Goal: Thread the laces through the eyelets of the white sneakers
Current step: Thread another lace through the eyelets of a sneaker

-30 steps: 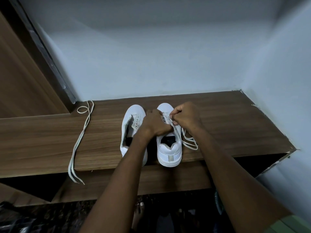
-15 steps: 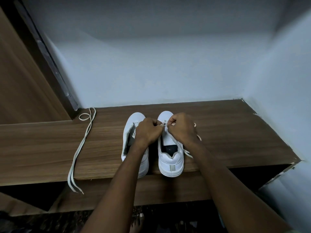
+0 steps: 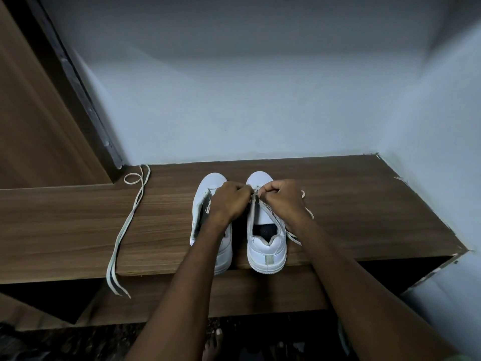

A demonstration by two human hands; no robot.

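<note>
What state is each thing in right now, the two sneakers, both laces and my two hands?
Right sneaker: upright on the wooden shelf, toe to the wall, being laced near the toe.
Left sneaker: upright beside it, no lace seen in it.
Lace in work: partly threaded, slack trailing off the right sneaker's right side.
Spare lace: loose on the shelf, ends hanging over the front edge.
Left hand: fingers curled at the right sneaker's eyelets.
Right hand: pinching the lace.

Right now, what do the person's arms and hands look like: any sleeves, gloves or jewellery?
Both forearms are bare; the left hand and right hand wear no gloves, rings or watch. A sliver of pale green cloth shows near the right upper arm.
</note>
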